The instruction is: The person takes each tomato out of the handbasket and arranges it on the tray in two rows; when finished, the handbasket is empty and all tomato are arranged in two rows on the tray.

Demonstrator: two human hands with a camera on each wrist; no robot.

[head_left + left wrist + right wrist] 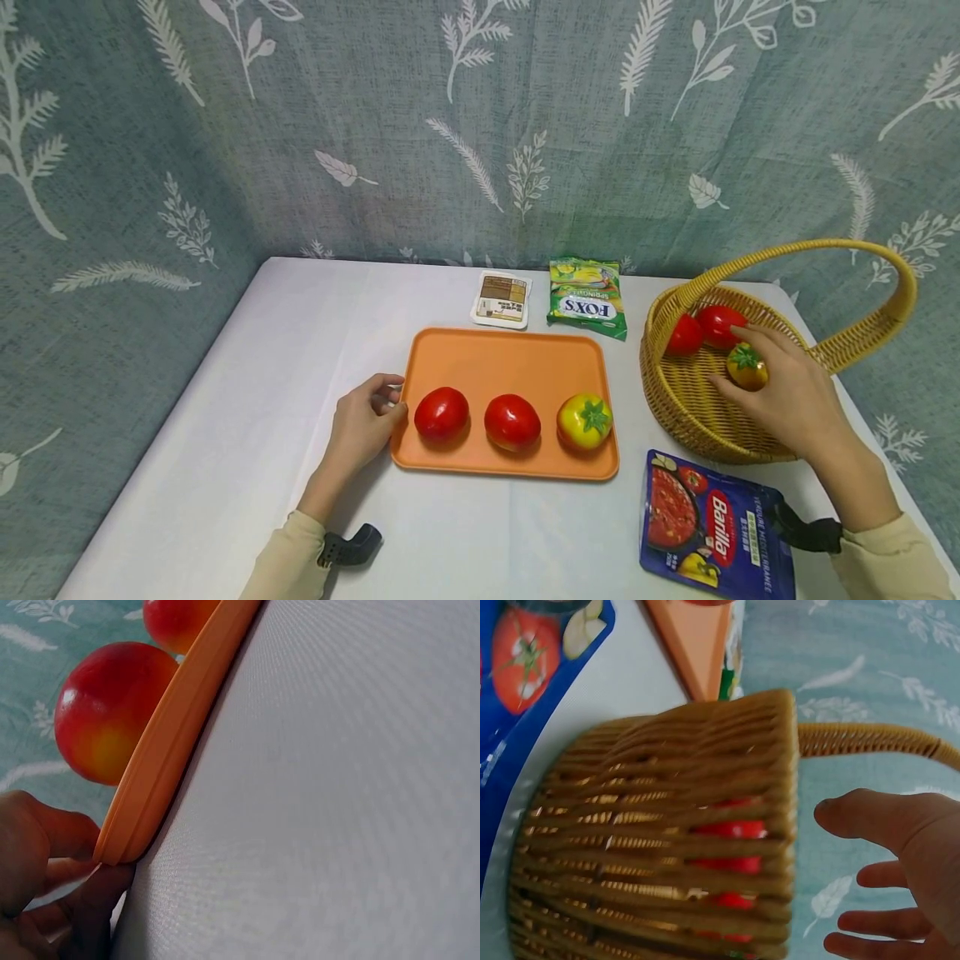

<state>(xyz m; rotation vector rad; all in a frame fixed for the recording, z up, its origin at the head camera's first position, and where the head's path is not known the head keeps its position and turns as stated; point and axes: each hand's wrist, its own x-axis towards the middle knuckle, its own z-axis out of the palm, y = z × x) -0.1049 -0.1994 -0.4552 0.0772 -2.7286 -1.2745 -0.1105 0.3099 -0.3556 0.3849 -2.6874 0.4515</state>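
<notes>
At the left rim of an orange tray [495, 358], my left hand [362, 421] holds the edge, thumb and fingers about it in the left wrist view. On the tray stand two red toy tomatoes, one on the left [442, 414] and one in the middle [512, 422], plus a yellow one with a green leaf top [584, 422]. My right hand [787, 392] reaches over the wicker basket [675, 408], fingers spread, beside a yellowish tomato [747, 367] inside. The right wrist view shows this hand [907, 847] above the rim, holding nothing. Two red tomatoes [720, 326] lie deeper in the basket.
A blue Barilla sauce pouch [712, 525] lies in front of the basket. Behind the tray are a green Fox's candy bag [587, 296] and a small white-and-brown packet [502, 300]. The basket's handle [862, 246] arches up and to the right. Patterned cloth hangs behind the table.
</notes>
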